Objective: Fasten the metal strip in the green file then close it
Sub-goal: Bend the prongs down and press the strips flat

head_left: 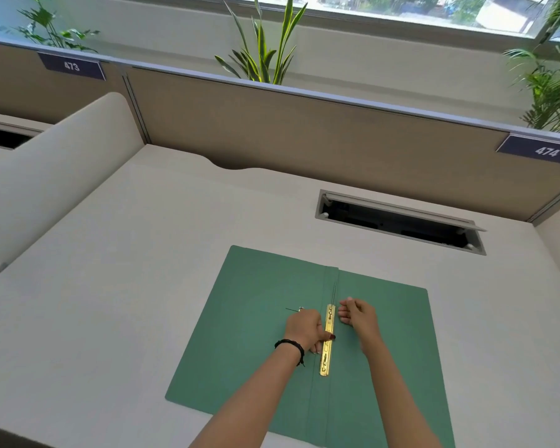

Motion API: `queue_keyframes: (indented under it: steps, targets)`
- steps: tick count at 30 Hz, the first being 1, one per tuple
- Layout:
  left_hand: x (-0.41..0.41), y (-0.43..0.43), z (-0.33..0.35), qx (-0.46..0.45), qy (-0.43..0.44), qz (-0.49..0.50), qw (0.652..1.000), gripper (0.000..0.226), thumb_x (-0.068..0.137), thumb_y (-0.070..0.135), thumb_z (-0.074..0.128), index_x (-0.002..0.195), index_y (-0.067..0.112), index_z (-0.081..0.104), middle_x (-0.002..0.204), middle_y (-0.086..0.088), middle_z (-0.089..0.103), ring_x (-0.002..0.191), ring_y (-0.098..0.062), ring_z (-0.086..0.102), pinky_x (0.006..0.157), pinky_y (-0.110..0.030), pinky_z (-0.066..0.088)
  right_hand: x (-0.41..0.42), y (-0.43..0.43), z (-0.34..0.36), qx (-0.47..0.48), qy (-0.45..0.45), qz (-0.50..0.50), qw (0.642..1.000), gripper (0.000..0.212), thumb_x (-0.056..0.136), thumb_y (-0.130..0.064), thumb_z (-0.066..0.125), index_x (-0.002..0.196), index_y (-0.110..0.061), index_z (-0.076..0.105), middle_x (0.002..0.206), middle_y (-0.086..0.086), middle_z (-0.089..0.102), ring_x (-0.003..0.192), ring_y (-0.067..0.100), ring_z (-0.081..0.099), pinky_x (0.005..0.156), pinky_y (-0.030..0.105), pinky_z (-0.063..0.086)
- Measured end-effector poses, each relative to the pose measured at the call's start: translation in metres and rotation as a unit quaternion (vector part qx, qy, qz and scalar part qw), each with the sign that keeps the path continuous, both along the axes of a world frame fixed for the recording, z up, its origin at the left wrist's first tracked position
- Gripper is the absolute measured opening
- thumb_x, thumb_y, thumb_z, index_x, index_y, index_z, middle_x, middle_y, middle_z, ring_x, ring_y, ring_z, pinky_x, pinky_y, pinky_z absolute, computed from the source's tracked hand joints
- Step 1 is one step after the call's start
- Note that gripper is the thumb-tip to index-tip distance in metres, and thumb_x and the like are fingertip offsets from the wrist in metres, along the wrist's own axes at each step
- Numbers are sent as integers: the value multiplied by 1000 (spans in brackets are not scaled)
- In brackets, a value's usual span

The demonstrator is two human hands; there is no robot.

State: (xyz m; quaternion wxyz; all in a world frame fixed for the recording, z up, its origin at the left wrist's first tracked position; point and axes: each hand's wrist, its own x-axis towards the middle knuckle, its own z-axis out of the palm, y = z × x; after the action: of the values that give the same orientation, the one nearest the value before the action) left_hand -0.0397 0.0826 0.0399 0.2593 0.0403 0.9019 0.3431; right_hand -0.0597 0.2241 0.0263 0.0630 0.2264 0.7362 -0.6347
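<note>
The green file lies open and flat on the desk, both covers spread. A gold metal strip runs along its centre fold, with a thin prong sticking up at the far end. My left hand rests on the left cover, its thumb pressing down on the strip's middle. My right hand hovers just right of the strip's upper end with fingers curled loosely, holding nothing that I can see. A small metal piece pokes out beyond my left hand's knuckles.
The beige desk is bounded by a partition at the back and a curved divider on the left. An open cable slot sits in the desk behind the file, to the right. Plants stand behind the partition.
</note>
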Motion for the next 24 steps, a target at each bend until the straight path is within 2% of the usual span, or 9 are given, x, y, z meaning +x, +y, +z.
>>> queue_keyframes:
  steps: [2, 4, 6, 9, 12, 15, 19, 22, 24]
  targets:
    - [2, -2, 1, 19, -10, 5, 1000, 32, 83, 32, 67, 68, 4, 65, 83, -17, 76, 36, 4, 51, 65, -19, 50, 12, 3, 1, -1, 2, 1, 1000, 26, 96, -14, 44, 83, -1, 63, 71, 9, 61, 63, 16, 57, 60, 22, 50]
    - [5, -2, 1, 45, -20, 18, 999, 30, 82, 23, 69, 61, 17, 50, 83, -18, 74, 50, -11, 62, 65, -23, 51, 25, 4, 2, 1, 8, 12, 1000, 27, 95, -14, 46, 75, -6, 62, 67, 7, 60, 60, 16, 56, 57, 21, 50]
    - [9, -1, 2, 39, -8, 28, 999, 37, 79, 18, 73, 62, 24, 40, 70, -4, 65, 67, -22, 61, 66, -28, 46, 36, 2, 5, 4, 12, 40, 999, 28, 95, -14, 48, 71, -8, 61, 63, 5, 59, 58, 14, 55, 51, 15, 49]
    - [14, -1, 4, 48, -7, 30, 998, 39, 76, 7, 72, 63, 24, 39, 62, 8, 47, 69, -18, 48, 67, -29, 40, 48, -3, 9, 19, 16, 103, 994, 26, 94, -14, 50, 72, -5, 61, 60, 3, 59, 55, 13, 54, 49, 11, 47]
    - [17, -5, 2, 69, -12, 36, 997, 32, 81, -1, 52, 63, 23, 43, 62, 5, 47, 66, -16, 45, 75, -30, 42, 62, -8, 14, 33, 31, 171, 984, 23, 91, -12, 54, 71, -7, 65, 58, 1, 61, 54, 10, 56, 51, 10, 47]
    - [20, -6, 1, 75, -1, 19, 997, 30, 83, 1, 51, 65, 24, 44, 65, 3, 51, 68, -16, 48, 75, -30, 45, 74, -12, 17, 60, 37, 238, 969, 23, 88, -4, 56, 73, -16, 69, 61, -3, 64, 54, 2, 58, 56, 11, 49]
    - [29, -6, -1, 97, 7, -10, 995, 11, 85, 3, 51, 81, 13, 54, 80, -8, 58, 75, -19, 51, 73, -28, 42, 86, -10, 17, 104, 56, 254, 960, 35, 80, 15, 49, 79, -13, 70, 75, 6, 64, 65, 10, 59, 67, 17, 50]
    - [35, -5, -3, 108, 24, 0, 994, 15, 83, -4, 50, 90, -2, 63, 80, -19, 60, 66, -17, 49, 64, -24, 40, 97, -6, 18, 120, 75, 259, 955, 32, 76, 10, 61, 72, -21, 69, 83, 9, 59, 73, 16, 60, 76, 31, 52]
    - [37, -5, -4, 100, 47, -6, 994, 11, 82, -2, 58, 91, -5, 63, 88, -26, 65, 66, -16, 48, 59, -19, 38, 104, -6, 19, 130, 89, 247, 956, 34, 73, 6, 69, 64, -27, 64, 81, 8, 59, 71, 14, 59, 72, 28, 51]
